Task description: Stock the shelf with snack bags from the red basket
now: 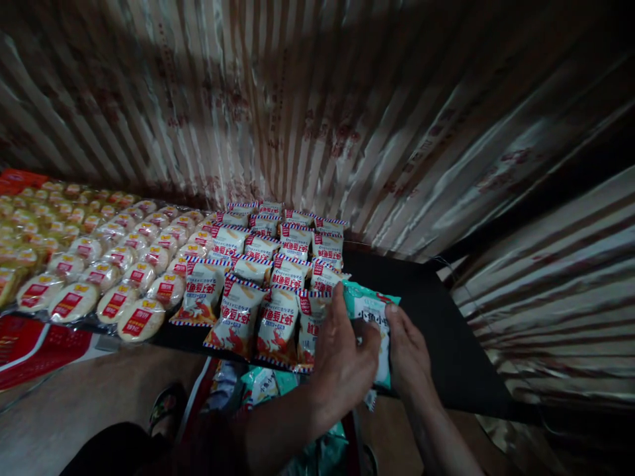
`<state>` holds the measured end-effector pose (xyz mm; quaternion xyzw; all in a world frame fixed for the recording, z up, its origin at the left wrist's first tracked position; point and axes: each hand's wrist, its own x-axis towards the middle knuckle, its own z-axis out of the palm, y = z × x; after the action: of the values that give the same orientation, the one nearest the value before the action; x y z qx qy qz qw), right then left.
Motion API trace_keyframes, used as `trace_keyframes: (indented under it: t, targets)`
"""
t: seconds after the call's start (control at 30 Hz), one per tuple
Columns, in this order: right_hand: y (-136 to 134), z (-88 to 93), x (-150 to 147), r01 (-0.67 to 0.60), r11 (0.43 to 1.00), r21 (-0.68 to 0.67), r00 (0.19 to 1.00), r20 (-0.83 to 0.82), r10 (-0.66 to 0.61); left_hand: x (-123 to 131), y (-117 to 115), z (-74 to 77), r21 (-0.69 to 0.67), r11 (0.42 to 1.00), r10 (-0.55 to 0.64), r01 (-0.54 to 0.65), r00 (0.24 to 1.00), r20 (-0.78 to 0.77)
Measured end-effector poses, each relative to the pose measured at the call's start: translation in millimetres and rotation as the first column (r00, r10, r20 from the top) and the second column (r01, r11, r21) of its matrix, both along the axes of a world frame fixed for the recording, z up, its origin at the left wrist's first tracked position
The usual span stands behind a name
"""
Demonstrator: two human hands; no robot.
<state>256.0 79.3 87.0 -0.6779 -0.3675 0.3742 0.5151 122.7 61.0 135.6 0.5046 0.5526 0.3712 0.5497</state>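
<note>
A teal and white snack bag (372, 306) stands at the right end of the rows, with my hands on either side of it. My left hand (342, 347) grips its left side, the thumb across the printed front. On the right edge, my right hand (409, 350) holds it with the fingers partly hidden behind. Touching or almost touching my left hand are white, red and blue snack bags (241, 317), lined up in several rows on the black tabletop (446, 330).
Left of the bags lie rows of round wrapped rice crackers (141, 320) and yellow-wrapped snacks (22, 254). Below the table's front edge, more teal bags (260, 385) sit in a red-edged container. A striped plastic curtain (297, 119) hangs behind. A foot in a sandal (167, 404) shows below.
</note>
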Motion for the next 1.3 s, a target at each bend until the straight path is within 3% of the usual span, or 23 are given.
trace_keyframes:
  t: [0.2, 0.43, 0.67, 0.93, 1.13, 1.3]
  targets:
    - [34, -1.4, 29, 0.064, 0.997, -0.035, 0.993, -0.098, -0.067, 43, 11, 0.3, 0.089, 0.989, -0.097, 0.121, 0.966, -0.239]
    - [67, -7.5, 62, 0.0, 0.997, 0.082, 0.998, 0.063, -0.005, 75, 22, -4.9, 0.138, 0.954, -0.186, 0.266, 0.888, -0.421]
    - [103, -18.1, 81, -0.054, 0.992, 0.116, 0.998, 0.037, 0.05, 112, 51, -26.3, 0.13, 0.969, -0.124, 0.21, 0.868, -0.481]
    - [140, -42.6, 87, -0.038, 0.996, 0.081, 0.992, 0.126, 0.027, 126, 87, -47.3, 0.098, 0.98, -0.085, 0.175, 0.805, -0.587]
    - [144, -51.0, 90, -0.043, 0.999, 0.008, 0.958, 0.284, 0.039, 131, 95, -62.3, 0.088, 0.977, -0.086, 0.194, 0.735, -0.673]
    - [125, -53.4, 92, -0.054, 0.999, 0.002, 0.951, 0.306, 0.051, 131, 93, -75.3, 0.143, 0.972, -0.042, 0.186, 0.74, -0.671]
